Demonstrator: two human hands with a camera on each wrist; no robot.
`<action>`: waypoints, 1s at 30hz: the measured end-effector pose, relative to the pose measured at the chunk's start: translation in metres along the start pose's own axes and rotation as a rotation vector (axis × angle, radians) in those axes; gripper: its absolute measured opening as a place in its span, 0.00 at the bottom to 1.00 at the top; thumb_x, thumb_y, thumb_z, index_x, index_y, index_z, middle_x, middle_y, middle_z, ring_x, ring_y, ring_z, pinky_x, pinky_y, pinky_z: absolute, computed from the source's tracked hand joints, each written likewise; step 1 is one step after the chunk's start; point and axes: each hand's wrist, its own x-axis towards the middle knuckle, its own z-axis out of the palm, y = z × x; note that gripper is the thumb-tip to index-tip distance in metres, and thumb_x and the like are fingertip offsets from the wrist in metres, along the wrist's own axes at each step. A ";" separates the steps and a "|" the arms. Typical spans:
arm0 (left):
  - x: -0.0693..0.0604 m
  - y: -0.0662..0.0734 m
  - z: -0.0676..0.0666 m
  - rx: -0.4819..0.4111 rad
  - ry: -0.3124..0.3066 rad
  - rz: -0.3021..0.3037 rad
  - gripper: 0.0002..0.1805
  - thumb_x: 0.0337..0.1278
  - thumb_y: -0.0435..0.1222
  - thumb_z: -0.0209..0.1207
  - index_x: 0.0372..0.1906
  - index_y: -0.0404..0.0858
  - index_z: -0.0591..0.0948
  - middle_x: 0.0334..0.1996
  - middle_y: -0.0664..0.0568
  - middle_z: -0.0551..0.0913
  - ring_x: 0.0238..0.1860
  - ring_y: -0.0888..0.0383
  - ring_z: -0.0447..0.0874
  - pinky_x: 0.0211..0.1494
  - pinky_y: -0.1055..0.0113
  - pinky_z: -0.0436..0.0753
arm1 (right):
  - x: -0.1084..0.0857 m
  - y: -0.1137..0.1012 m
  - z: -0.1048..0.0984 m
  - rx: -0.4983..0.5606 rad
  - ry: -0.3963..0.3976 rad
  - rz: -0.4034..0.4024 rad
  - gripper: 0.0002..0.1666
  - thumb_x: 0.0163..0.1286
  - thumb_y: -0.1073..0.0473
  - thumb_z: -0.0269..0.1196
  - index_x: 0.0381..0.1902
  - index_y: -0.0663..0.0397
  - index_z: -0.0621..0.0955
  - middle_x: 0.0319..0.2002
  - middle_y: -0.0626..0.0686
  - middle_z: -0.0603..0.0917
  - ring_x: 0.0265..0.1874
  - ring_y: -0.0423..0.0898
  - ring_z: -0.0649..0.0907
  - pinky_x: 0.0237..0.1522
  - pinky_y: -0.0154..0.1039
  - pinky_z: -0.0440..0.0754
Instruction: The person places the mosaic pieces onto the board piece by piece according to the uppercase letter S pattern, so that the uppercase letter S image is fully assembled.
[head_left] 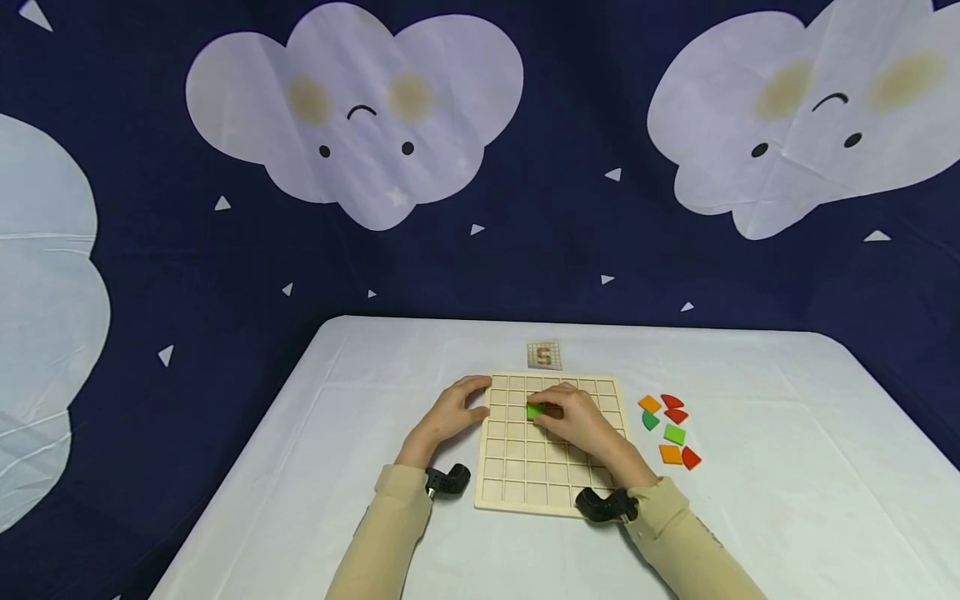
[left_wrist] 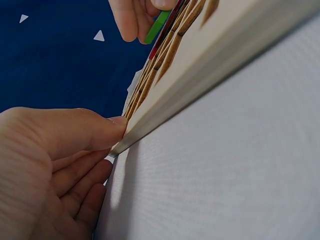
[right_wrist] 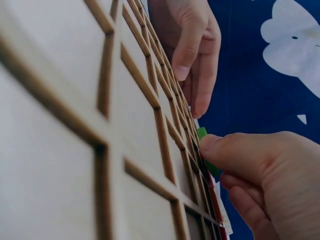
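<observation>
My right hand [head_left: 576, 418] pinches a light green square piece [head_left: 534, 412] over the upper part of the wooden grid board [head_left: 517, 493]. In the right wrist view the green piece [right_wrist: 212, 167] is between thumb and fingers of that hand [right_wrist: 270, 175], close to the grid. Red pieces lie in the grid beside it, partly hidden by the hand. My left hand [head_left: 448, 412] touches the board's left edge near the upper corner; in the left wrist view its thumb [left_wrist: 95, 131] rests on the rim, with the other fingers loosely bent beside the corner.
Right of the board lie loose pieces: orange [head_left: 671, 454], red [head_left: 691, 457], light green [head_left: 674, 434] and dark green [head_left: 650, 420]. A small pattern card [head_left: 543, 356] lies behind the board. A white cloth [head_left: 780, 467] covers the table.
</observation>
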 end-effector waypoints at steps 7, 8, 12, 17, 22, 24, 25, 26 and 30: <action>0.001 -0.001 0.001 -0.001 0.003 -0.004 0.28 0.53 0.29 0.61 0.62 0.31 0.72 0.62 0.44 0.71 0.66 0.49 0.63 0.69 0.56 0.60 | -0.001 0.003 0.002 -0.018 0.001 -0.010 0.19 0.57 0.64 0.69 0.49 0.55 0.84 0.45 0.50 0.84 0.46 0.48 0.79 0.45 0.42 0.81; 0.001 -0.001 0.001 0.000 0.004 -0.004 0.28 0.53 0.29 0.61 0.62 0.31 0.72 0.62 0.44 0.71 0.66 0.49 0.63 0.69 0.56 0.60 | 0.000 0.003 0.002 -0.017 0.002 -0.010 0.20 0.57 0.64 0.70 0.49 0.55 0.84 0.45 0.50 0.84 0.46 0.48 0.79 0.46 0.42 0.81; 0.001 -0.001 0.000 0.001 0.006 0.003 0.28 0.53 0.28 0.61 0.62 0.31 0.72 0.62 0.44 0.71 0.66 0.49 0.63 0.69 0.56 0.60 | 0.000 0.003 0.002 -0.010 0.009 -0.013 0.19 0.57 0.63 0.70 0.49 0.55 0.84 0.45 0.50 0.84 0.46 0.48 0.79 0.46 0.42 0.81; 0.001 0.000 0.000 -0.001 0.000 -0.003 0.28 0.54 0.29 0.61 0.62 0.31 0.72 0.62 0.44 0.71 0.66 0.49 0.63 0.69 0.57 0.60 | -0.001 0.003 0.003 -0.016 0.023 -0.018 0.18 0.57 0.64 0.69 0.47 0.55 0.84 0.43 0.49 0.84 0.45 0.47 0.80 0.44 0.41 0.81; 0.000 0.001 -0.002 -0.005 0.000 0.003 0.28 0.54 0.29 0.61 0.62 0.31 0.72 0.62 0.44 0.71 0.66 0.49 0.63 0.69 0.56 0.61 | 0.001 0.001 0.004 -0.014 0.012 -0.019 0.17 0.58 0.64 0.69 0.47 0.56 0.84 0.44 0.50 0.84 0.45 0.48 0.80 0.44 0.40 0.81; 0.000 0.002 -0.002 -0.004 0.001 0.005 0.28 0.54 0.29 0.61 0.62 0.31 0.72 0.62 0.44 0.71 0.66 0.49 0.63 0.69 0.56 0.61 | 0.003 -0.001 0.004 0.000 0.012 -0.010 0.17 0.58 0.63 0.69 0.48 0.56 0.84 0.44 0.50 0.84 0.46 0.49 0.80 0.46 0.41 0.81; 0.000 0.002 -0.002 -0.001 0.001 0.005 0.28 0.54 0.29 0.61 0.62 0.31 0.72 0.62 0.44 0.71 0.66 0.49 0.63 0.69 0.56 0.61 | 0.004 -0.003 0.002 0.005 0.016 0.000 0.18 0.58 0.62 0.69 0.48 0.56 0.84 0.45 0.50 0.84 0.47 0.49 0.79 0.48 0.43 0.80; -0.001 0.001 -0.002 0.002 0.001 0.010 0.28 0.54 0.29 0.62 0.62 0.31 0.72 0.62 0.44 0.71 0.66 0.48 0.63 0.69 0.56 0.61 | 0.005 -0.005 0.000 0.015 0.022 0.009 0.18 0.59 0.62 0.69 0.48 0.56 0.84 0.45 0.50 0.84 0.48 0.50 0.79 0.49 0.44 0.80; 0.000 0.002 -0.001 0.005 -0.003 0.013 0.28 0.54 0.29 0.62 0.62 0.31 0.72 0.62 0.44 0.71 0.66 0.48 0.63 0.69 0.56 0.61 | 0.008 -0.017 -0.020 0.032 0.079 0.033 0.19 0.58 0.60 0.69 0.49 0.55 0.84 0.47 0.51 0.84 0.51 0.52 0.78 0.53 0.53 0.76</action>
